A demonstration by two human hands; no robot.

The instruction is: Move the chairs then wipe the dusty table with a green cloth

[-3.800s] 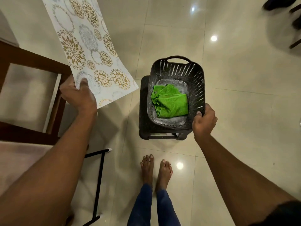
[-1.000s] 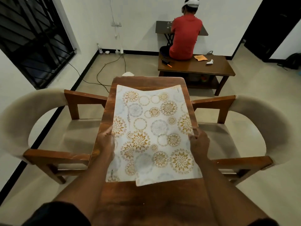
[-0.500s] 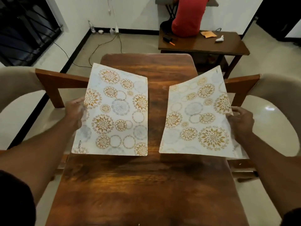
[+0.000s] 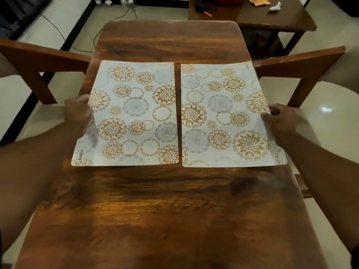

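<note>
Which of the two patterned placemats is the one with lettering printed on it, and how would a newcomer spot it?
Start at the wooden table between two armchairs. Two floral mats lie side by side across its middle; take the mat that the left hand holds by its outer edge. Unlike its neighbour, it carries small dark lettering along its near-left corner.

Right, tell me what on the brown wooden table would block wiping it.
Two white placemats with gold floral circles, one left, one right, lie side by side on the wooden table, held by the left hand and right hand.
</note>
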